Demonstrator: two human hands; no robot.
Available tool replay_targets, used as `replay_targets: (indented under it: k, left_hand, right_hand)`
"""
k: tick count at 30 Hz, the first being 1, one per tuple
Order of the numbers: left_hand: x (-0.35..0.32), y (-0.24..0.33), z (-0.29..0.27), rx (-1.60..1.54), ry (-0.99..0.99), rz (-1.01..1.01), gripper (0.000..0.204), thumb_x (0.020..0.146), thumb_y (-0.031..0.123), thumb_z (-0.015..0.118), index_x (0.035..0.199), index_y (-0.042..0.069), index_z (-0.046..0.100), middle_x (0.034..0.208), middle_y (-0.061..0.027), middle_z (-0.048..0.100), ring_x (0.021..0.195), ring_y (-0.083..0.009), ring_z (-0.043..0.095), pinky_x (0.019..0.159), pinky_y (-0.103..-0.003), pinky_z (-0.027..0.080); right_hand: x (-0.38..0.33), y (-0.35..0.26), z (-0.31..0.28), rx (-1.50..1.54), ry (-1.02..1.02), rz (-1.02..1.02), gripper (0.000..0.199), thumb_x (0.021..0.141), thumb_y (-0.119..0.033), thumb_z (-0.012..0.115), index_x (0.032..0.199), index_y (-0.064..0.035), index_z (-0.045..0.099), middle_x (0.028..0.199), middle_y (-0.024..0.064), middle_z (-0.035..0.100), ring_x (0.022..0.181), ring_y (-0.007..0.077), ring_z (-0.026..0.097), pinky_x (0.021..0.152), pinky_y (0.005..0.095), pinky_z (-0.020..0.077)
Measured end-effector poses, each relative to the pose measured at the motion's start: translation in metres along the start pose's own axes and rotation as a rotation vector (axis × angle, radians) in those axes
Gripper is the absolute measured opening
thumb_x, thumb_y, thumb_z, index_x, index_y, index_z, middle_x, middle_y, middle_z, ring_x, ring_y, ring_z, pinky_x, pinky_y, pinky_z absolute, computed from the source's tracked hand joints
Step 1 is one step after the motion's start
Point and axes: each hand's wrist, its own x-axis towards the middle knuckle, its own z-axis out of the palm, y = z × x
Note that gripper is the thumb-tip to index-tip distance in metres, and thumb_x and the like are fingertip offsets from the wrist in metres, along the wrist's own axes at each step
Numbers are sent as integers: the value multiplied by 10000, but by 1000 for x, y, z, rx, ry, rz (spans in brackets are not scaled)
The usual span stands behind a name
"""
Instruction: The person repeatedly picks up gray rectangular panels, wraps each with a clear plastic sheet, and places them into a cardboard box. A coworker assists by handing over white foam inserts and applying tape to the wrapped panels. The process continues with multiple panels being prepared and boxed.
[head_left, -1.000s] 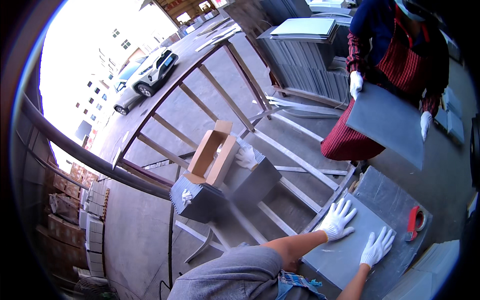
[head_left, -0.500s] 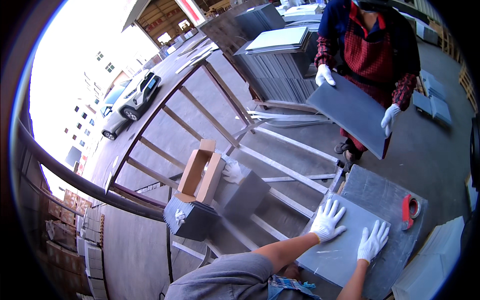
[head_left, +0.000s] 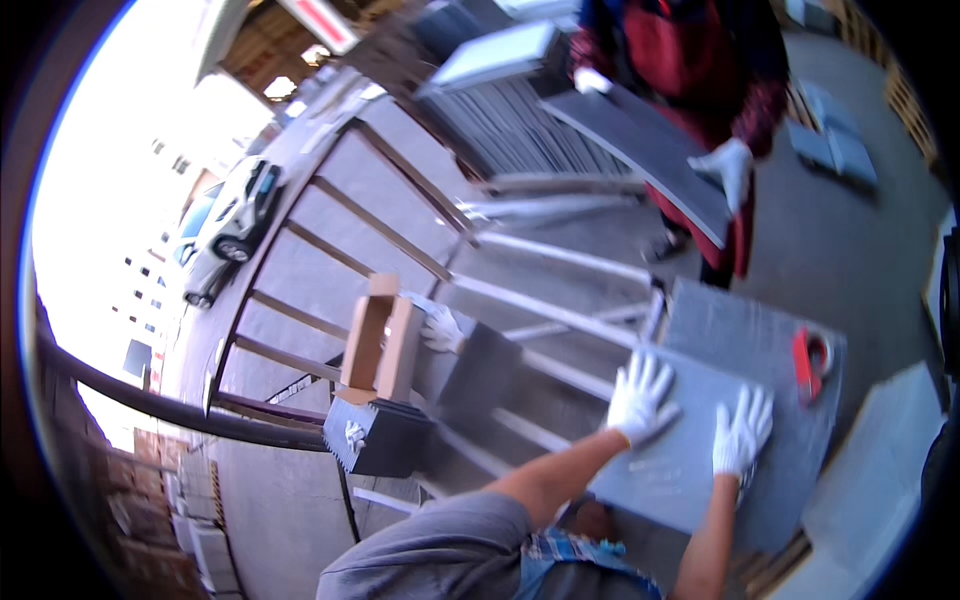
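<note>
Both my hands wear white knit gloves and hold nothing. My left hand lies flat, fingers spread, on a grey flat panel. To its right, my right hand rests palm down near the panel's right edge, fingers stretched out. Under the panel is a larger grey board with a scuffed surface. A red tape dispenser with a roll of tape sits on that board, beyond my right hand.
Across from me a person in a red apron carries a dark panel. Left of me, an open cardboard box and a white glove lie on stacked grey panels. A metal rack stands between.
My view has shifted, so the scene sits differently in the picture. The other person's panel is turned more edge-on. My hands stay flat on the grey panel.
</note>
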Motion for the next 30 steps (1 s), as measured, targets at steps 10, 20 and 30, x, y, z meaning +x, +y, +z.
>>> replay_targets:
  k: [10, 20, 30]
  left_hand:
    - [8, 9, 11, 3, 16, -32, 790, 889, 572, 597, 1492, 89, 433, 1603, -269, 233, 1500, -449, 158, 1144, -560, 265]
    - [8, 2, 21, 31, 50, -50, 784, 914, 599, 560, 1495, 85, 445, 1607, -266, 250, 1498, -432, 197, 1148, -540, 275]
    - [9, 4, 24, 18, 66, -48, 763, 922, 578, 569, 1489, 83, 441, 1603, -265, 257, 1495, -432, 202, 1142, -539, 284]
  right_hand:
    - [3, 4, -3, 11, 45, -25, 613, 932, -504, 587, 1420, -135, 542, 1490, 172, 481, 1373, 401, 410, 1111, 567, 324]
    - [1, 4, 7, -14, 91, -25, 614, 912, -518, 607, 1390, -135, 566, 1463, 171, 504, 1346, 414, 436, 1089, 598, 345]
    - [0, 8, 9, 2, 107, -29, 605, 903, -516, 625, 1372, -136, 578, 1459, 171, 499, 1347, 412, 433, 1080, 610, 353]
